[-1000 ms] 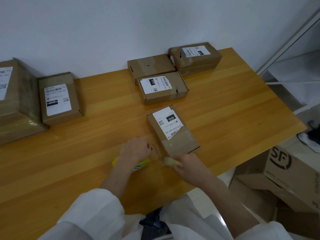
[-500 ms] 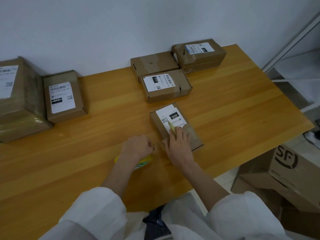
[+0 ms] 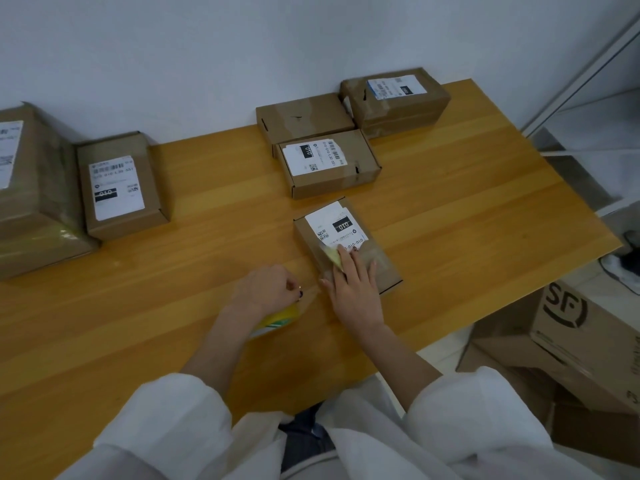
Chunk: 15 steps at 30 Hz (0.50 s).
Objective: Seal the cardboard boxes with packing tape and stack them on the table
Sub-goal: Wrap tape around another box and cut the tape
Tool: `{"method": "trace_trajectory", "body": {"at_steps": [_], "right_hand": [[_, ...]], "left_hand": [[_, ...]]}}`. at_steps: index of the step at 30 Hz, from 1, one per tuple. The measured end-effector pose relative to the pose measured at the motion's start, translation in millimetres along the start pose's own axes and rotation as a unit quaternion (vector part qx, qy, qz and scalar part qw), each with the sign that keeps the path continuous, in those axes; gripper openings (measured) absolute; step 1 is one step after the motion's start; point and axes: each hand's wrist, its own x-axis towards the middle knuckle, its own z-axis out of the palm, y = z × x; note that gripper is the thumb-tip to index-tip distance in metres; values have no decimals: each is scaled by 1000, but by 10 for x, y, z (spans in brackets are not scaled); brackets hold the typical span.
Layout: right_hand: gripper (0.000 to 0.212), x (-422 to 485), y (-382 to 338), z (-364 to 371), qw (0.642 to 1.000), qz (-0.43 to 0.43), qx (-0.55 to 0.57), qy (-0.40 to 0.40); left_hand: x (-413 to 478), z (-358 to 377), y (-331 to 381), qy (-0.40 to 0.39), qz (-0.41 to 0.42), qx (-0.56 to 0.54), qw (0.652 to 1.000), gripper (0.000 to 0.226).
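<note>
A small cardboard box (image 3: 341, 221) with a white label lies in the middle of the wooden table (image 3: 467, 220). My right hand (image 3: 353, 289) lies flat on its near half, fingers straight, pressing down clear tape and a small yellowish piece (image 3: 331, 255) under the forefinger. My left hand (image 3: 266, 289) is curled just left of the box's near corner and grips a yellow-green tape roll (image 3: 280, 318), mostly hidden under the hand. A thin strip of clear tape (image 3: 311, 289) runs from that hand to the box.
Three more small boxes sit at the back: one labelled (image 3: 329, 161), one plain (image 3: 301, 116), one taller (image 3: 398, 98). At the left are a labelled box (image 3: 117, 188) and a large taped box (image 3: 31, 195). An SF carton (image 3: 581, 341) stands on the floor at the right.
My right hand has moved from the box's near end up onto its top and now lies flat there. My left hand has stayed in place with the tape roll.
</note>
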Motion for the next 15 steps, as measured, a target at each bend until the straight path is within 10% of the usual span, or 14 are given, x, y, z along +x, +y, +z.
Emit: {"method": "trace_trajectory", "body": {"at_steps": [15], "right_hand": [[55,61,135,132,996,-22,-4,86]], "left_hand": [[-104,-8,-139,8,8,-59,998,16]]}}
